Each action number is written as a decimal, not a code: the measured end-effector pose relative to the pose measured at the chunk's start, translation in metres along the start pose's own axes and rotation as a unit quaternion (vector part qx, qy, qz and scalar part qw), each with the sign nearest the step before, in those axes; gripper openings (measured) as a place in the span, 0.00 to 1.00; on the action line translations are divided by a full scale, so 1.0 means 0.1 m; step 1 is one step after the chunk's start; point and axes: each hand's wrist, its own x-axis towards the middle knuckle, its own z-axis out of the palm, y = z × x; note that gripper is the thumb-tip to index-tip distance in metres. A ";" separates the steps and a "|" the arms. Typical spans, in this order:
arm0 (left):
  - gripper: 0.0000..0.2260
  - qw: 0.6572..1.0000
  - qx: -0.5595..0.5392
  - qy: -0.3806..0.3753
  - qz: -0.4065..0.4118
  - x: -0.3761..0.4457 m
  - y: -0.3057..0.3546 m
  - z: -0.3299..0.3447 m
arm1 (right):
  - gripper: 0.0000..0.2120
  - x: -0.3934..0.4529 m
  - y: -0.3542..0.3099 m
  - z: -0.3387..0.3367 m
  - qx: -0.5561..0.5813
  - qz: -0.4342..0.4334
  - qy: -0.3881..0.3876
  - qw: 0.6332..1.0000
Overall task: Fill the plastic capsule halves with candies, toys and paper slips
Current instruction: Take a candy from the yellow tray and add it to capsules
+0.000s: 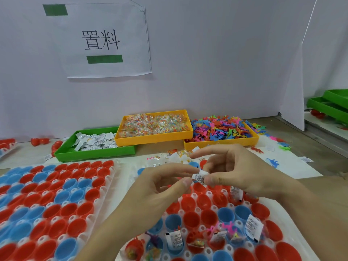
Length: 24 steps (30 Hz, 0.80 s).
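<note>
Both hands, left hand and right hand, pinch one paper slip by its ends; it looks light and flimsy, best held by the edges.

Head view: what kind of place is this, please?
Probably a hand-packing station in a small workshop. Sorting trays hold paper slips, wrapped candies and rubbery toys; grids of red and blue capsule halves wait below, and a printed sign hangs on the partition.
</note>
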 end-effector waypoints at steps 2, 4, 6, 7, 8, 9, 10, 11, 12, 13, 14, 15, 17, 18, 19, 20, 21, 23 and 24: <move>0.08 0.999 0.032 -0.006 -0.001 0.00 -0.02 -0.01 | 0.23 0.00 -0.01 0.01 -0.005 0.001 -0.003 1.000; 0.07 0.999 0.047 -0.005 -0.001 0.01 -0.04 -0.01 | 0.21 -0.01 -0.02 0.00 -0.014 -0.002 0.012 1.000; 0.09 0.999 0.051 -0.004 0.000 0.01 -0.05 -0.01 | 0.18 -0.02 -0.02 -0.01 -0.020 -0.007 0.041 0.999; 0.10 0.999 0.050 -0.006 -0.002 0.01 -0.06 -0.01 | 0.16 -0.02 -0.02 -0.02 -0.023 -0.008 0.055 0.998; 0.10 0.999 0.046 -0.012 -0.005 0.00 -0.06 -0.01 | 0.13 -0.02 -0.02 -0.02 -0.026 -0.007 0.069 0.997; 0.10 0.999 0.045 -0.021 -0.010 0.01 -0.06 -0.01 | 0.11 -0.01 -0.02 -0.02 -0.030 -0.006 0.080 0.996; 0.11 0.998 0.047 -0.033 -0.014 0.00 -0.05 -0.01 | 0.08 0.00 -0.01 -0.01 -0.033 -0.004 0.090 0.995; 0.13 0.997 0.053 -0.044 -0.017 0.00 -0.05 -0.01 | 0.06 0.01 -0.01 -0.01 -0.036 -0.003 0.098 0.995; 0.15 0.997 0.059 -0.053 -0.018 0.00 -0.04 -0.01 | 0.06 0.01 0.00 -0.01 -0.042 -0.003 0.103 0.994; 0.16 0.996 0.065 -0.059 -0.017 0.00 -0.04 -0.01 | 0.06 0.02 0.00 -0.01 -0.051 -0.002 0.105 0.993; 0.16 0.995 0.071 -0.062 -0.015 0.00 -0.03 0.00 | 0.06 0.02 0.00 -0.01 -0.059 0.000 0.102 0.993; 0.16 0.995 0.077 -0.063 -0.014 0.00 -0.04 0.00 | 0.06 0.01 0.00 -0.02 -0.061 0.001 0.095 0.994; 0.16 0.995 0.076 -0.057 -0.013 0.00 -0.05 0.00 | 0.05 0.00 0.00 -0.03 -0.052 0.002 0.087 0.995; 0.15 0.996 0.068 -0.048 -0.013 0.00 -0.06 0.00 | 0.05 -0.01 0.00 -0.06 -0.052 0.004 0.088 0.995; 0.13 0.998 0.059 -0.032 -0.011 0.00 -0.07 0.00 | 0.05 -0.01 0.00 -0.09 -0.062 0.007 0.093 0.994; 0.11 0.999 0.049 -0.011 -0.008 0.01 -0.07 -0.01 | 0.05 -0.02 0.01 -0.13 -0.083 0.012 0.097 0.992; 0.10 0.999 0.043 0.011 -0.003 0.01 -0.08 -0.02 | 0.05 -0.03 0.01 -0.17 -0.116 0.019 0.098 0.988; 0.09 0.998 0.042 0.041 0.003 0.03 -0.09 -0.05 | 0.06 -0.06 0.02 -0.24 -0.189 0.041 0.077 0.978; 0.10 0.998 0.041 0.050 0.006 0.03 -0.09 -0.07 | 0.07 -0.07 0.01 -0.25 -0.212 0.054 0.060 0.974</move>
